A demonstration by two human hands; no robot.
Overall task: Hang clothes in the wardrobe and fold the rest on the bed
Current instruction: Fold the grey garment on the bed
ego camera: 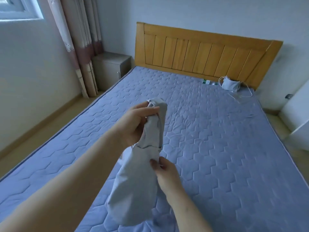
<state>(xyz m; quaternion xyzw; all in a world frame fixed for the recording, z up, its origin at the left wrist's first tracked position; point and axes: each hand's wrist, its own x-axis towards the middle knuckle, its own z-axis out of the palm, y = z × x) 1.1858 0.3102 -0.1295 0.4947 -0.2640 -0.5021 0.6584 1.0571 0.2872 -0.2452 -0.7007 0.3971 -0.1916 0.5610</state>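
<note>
Hanging bunched above the blue quilted bed [217, 148], a grey garment [137, 181] is held in mid-air by both hands. Its upper end is clasped in the curled grip of the left hand [137, 121]. An edge at mid-length is pinched by the right hand [164, 171], the nearer to the loose bulk. The long axis is tilted steeply, with the top pointed toward the headboard [200, 52] and the bulk drooping toward the person.

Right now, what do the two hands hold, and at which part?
A grey garment: the left hand grips its bunched upper end, the right hand pinches an edge lower down.
</note>
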